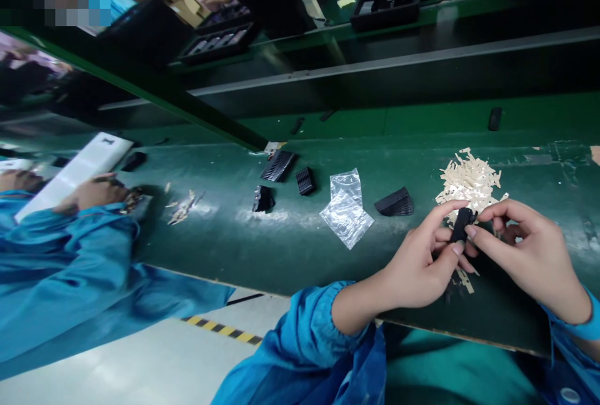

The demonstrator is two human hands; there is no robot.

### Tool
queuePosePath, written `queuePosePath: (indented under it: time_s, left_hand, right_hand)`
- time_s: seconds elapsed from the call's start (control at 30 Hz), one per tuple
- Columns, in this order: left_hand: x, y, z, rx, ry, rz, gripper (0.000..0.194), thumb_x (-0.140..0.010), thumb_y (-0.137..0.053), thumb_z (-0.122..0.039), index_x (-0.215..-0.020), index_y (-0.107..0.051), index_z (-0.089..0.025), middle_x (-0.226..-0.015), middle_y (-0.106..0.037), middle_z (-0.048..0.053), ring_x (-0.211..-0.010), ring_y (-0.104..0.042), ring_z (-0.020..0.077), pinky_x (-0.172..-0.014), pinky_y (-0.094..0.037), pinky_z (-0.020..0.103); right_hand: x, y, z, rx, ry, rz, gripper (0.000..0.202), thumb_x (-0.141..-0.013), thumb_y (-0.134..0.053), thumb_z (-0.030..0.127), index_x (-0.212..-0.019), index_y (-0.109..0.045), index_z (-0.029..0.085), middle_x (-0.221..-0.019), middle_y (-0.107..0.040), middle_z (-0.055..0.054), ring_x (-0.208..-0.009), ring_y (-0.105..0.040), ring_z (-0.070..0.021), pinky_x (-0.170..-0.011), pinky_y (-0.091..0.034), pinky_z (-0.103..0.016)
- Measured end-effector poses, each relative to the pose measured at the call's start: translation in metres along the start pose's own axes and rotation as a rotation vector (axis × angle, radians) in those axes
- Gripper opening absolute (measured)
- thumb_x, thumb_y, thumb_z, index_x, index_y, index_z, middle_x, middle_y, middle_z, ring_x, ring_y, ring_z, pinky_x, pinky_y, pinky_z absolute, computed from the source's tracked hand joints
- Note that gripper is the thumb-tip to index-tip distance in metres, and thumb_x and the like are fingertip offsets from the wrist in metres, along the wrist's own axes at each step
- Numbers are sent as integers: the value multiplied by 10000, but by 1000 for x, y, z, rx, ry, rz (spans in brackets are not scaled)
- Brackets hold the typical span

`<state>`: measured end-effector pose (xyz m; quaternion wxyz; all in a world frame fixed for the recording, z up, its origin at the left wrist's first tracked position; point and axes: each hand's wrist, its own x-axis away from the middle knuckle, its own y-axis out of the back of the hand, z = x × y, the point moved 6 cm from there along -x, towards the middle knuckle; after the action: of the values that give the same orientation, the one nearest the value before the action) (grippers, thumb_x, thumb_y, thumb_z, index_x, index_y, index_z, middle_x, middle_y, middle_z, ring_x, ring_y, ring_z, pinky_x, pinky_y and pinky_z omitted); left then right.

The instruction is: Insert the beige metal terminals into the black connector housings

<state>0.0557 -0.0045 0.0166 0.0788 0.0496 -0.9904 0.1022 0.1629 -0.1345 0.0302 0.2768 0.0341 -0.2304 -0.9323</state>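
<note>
My left hand point(424, 261) holds a small, dark, oblong plastic part point(461, 225) between thumb and fingers, tilted above the bench. The fingertips of my right hand point(527, 242) pinch at the upper right end of that same part; whether they also grip a tiny piece is too small to tell. Just beyond both hands lies a heap of thin, pale metal strips point(469, 180). A few more strips point(464, 281) lie below my fingers, near the bench edge. To the left of my left hand rests a fanned stack of black plastic parts point(396, 202).
Clear plastic bags point(347, 208) and several black part stacks point(278, 165) lie mid-bench. A green post point(210, 111) slants down to the bench point(281, 255). At left, a co-worker's hand point(100, 191) is near a white panel point(77, 170). Black trays point(387, 5) stand across the divider.
</note>
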Motion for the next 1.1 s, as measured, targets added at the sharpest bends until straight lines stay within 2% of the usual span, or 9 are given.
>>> queuePosePath:
  time_s: [0.17,0.33,0.4,0.5,0.57,0.97,1.1]
  left_hand:
    - [0,-1,-4,55,8,25,559,-1037,-555,-205,-1572,-401,-261,-886,-667,21,-763,-761,150,-746,-618,264]
    - [0,-4,-5,93,30,97,563,-1027,-605,-258,-1559,-423,-255,-917,-669,30,-744,-749,138,-742,-617,266]
    - [0,-3,-5,74,27,94,551,-1030,-592,-247,-1557,-427,-250,-907,-665,27,-750,-749,136,-743,-609,259]
    - [-1,-1,-4,29,22,69,549,-1035,-555,-201,-1565,-414,-240,-918,-677,36,-757,-752,132,-746,-594,247]
    - [-2,0,-3,19,30,67,558,-1031,-548,-181,-1568,-404,-234,-931,-687,42,-754,-753,132,-752,-595,251]
    - [-2,-1,-2,25,56,108,562,-1037,-572,-233,-1575,-415,-259,-925,-686,37,-741,-743,131,-735,-599,258]
    - [-4,1,0,98,60,76,591,-1027,-621,-262,-1578,-408,-244,-913,-688,34,-729,-741,129,-733,-596,250]
  right_hand:
    - [-2,-9,3,-203,-71,236,299,-834,-824,501,-772,-744,220,-661,-672,-24,-590,-595,-170,-540,-463,-288]
    - [-2,-12,3,-348,-147,356,403,-844,-826,524,-627,-669,223,-631,-697,-28,-616,-635,-182,-606,-516,-293]
    - [-3,-8,2,-310,-115,300,348,-836,-838,494,-657,-706,227,-651,-692,-25,-627,-617,-179,-590,-498,-288]
    - [-6,4,0,-218,-58,136,237,-806,-860,446,-746,-766,237,-659,-638,-8,-605,-551,-159,-533,-439,-277]
    - [-7,7,0,-198,-51,92,210,-797,-858,427,-772,-774,236,-652,-604,0,-595,-533,-154,-522,-427,-276]
    - [-6,8,-4,-165,-31,41,204,-836,-822,417,-768,-758,237,-688,-598,-5,-620,-517,-156,-548,-413,-294]
    - [-6,3,-5,-191,-81,57,275,-769,-874,451,-848,-755,217,-693,-577,9,-614,-539,-150,-529,-438,-275]
